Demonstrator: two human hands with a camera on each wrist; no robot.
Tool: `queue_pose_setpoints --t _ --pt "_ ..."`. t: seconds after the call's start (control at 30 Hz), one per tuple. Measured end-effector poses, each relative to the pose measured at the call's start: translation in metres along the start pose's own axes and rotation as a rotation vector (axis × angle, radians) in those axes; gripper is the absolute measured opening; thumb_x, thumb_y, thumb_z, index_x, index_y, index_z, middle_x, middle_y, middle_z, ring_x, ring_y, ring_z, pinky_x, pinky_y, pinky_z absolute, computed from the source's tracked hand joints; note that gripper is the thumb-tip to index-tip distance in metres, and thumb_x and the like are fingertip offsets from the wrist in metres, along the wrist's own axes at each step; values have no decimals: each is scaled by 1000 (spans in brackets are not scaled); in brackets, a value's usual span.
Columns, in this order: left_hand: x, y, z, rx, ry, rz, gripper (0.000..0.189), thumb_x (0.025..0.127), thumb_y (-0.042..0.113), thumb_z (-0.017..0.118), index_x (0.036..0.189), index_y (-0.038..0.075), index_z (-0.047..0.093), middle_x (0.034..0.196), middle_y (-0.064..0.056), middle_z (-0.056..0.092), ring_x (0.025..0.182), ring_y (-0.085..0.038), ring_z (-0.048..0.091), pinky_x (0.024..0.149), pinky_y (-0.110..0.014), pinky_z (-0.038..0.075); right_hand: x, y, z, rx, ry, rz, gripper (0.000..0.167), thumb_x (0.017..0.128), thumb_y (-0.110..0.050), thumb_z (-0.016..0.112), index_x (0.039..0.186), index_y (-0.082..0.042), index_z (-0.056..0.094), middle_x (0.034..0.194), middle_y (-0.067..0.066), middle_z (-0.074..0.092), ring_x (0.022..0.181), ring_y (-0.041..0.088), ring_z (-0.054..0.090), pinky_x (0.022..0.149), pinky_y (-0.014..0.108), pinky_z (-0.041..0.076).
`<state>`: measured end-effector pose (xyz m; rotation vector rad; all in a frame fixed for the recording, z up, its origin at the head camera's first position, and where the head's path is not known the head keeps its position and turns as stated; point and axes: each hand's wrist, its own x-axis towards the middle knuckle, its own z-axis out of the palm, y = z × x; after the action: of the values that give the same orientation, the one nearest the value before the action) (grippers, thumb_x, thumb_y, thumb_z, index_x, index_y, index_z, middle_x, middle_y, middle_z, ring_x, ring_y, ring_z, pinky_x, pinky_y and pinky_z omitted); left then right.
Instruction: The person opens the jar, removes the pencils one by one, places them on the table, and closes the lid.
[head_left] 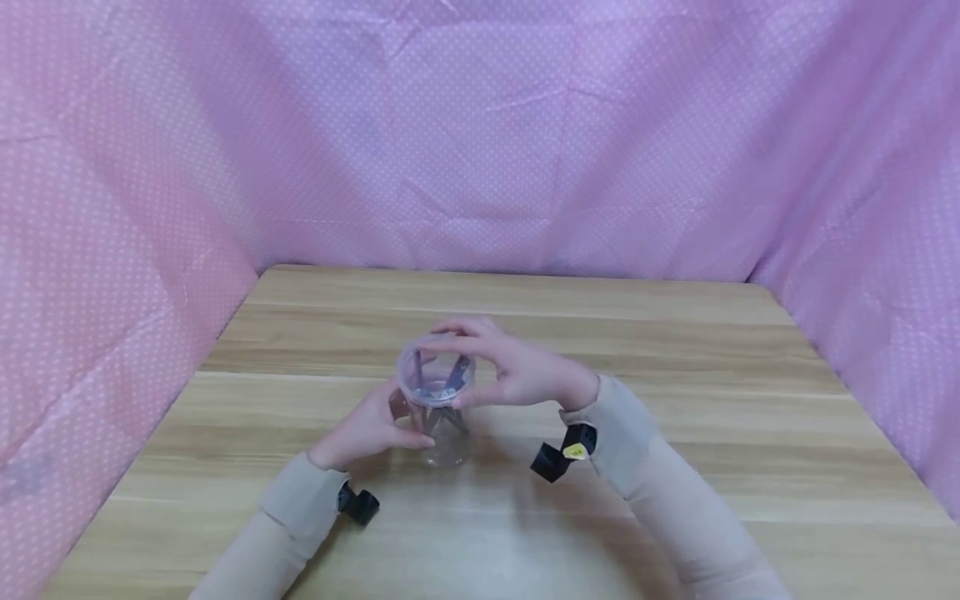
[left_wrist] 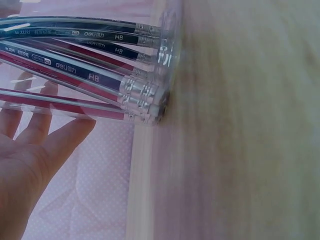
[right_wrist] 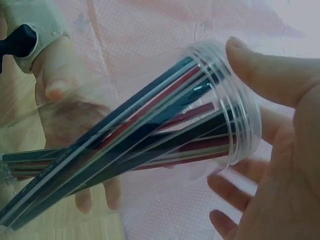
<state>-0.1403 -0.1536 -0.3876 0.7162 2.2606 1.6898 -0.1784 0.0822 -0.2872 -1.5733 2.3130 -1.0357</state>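
Observation:
A clear plastic jar [head_left: 447, 454] stands upright on the table, its far end capped by a clear ridged lid [right_wrist: 250, 122]. Dark and red pencils [left_wrist: 75, 64] with HB lettering lean at a slant inside the jar, crossing one another. My left hand [head_left: 371, 427] holds the jar's side from the left, thumb at the front. From the right, my right hand [head_left: 513, 367] grips the lid around its rim, with the thumb on the near side and the fingers over the far side. Whether the jar's base touches the table cannot be told for certain.
The wooden table [head_left: 675, 350] spreads out on all sides of the jar. Pink dotted cloth [head_left: 480, 142] hangs behind it and along both sides. Small black cameras are strapped over the light sleeves [head_left: 300, 500] at both wrists.

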Motion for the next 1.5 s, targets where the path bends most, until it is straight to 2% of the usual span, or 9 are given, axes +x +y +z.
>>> queue_pose_setpoints --t 0.07,0.2,0.43,0.53,0.67,0.93,1.13,1.33,1.5 --pt "-1 0 0 13 0 -10 96 70 -1 79 148 15 26 131 -6 54 113 -24 55 100 -44 40 -2 -2 3 0 36 15 69 78 -21 77 139 -10 46 143 15 35 133 27 30 106 50 34" --pt "-4 1 -1 37 13 -34 88 70 1 79 143 18 34 121 -5 57 101 -25 58 94 -42 44 -2 -9 9 -17 151 77 75 73 -25 81 138 -12 46 135 10 40 127 23 33 102 47 37" --pt "-1 -1 1 29 -13 -41 78 72 6 79 139 15 40 136 -4 51 125 -27 48 106 -53 34 -4 -21 20 -132 312 184 87 63 -35 87 135 -10 46 123 6 47 117 21 36 95 45 29" --pt "-2 -2 1 21 -2 -48 75 72 5 79 137 14 43 134 -6 53 123 -28 49 105 -54 34 -3 -25 23 -179 345 201 85 61 -39 87 131 -10 48 115 4 49 112 18 39 90 41 28" --pt "-3 -2 1 22 10 -57 75 72 5 79 136 14 43 134 -5 52 123 -27 49 105 -53 35 -1 -29 25 -219 351 229 82 60 -44 87 127 -10 52 108 0 50 106 16 40 87 37 27" --pt "-1 -1 3 20 1 -47 78 71 4 79 139 14 40 138 -5 50 128 -30 45 107 -55 32 -1 -33 26 -249 362 291 79 60 -46 86 121 -8 54 109 1 54 107 18 44 89 38 29" --pt "0 -1 3 36 1 -37 81 72 4 78 141 13 37 139 -6 49 128 -30 46 106 -54 34 2 -31 28 -279 374 292 79 59 -48 86 120 -7 55 105 1 53 106 18 44 89 38 31" --pt "1 -1 3 41 9 -41 82 71 3 79 141 14 38 138 -5 50 125 -28 48 105 -52 35 2 -24 28 -235 378 250 73 62 -40 86 119 -6 57 105 2 54 106 19 44 93 41 32" --pt "0 0 3 48 15 -42 83 71 2 79 141 15 37 136 -5 50 121 -27 50 102 -49 36 1 -16 26 -125 348 204 71 65 -31 85 124 -5 55 113 4 53 112 19 42 95 42 37"
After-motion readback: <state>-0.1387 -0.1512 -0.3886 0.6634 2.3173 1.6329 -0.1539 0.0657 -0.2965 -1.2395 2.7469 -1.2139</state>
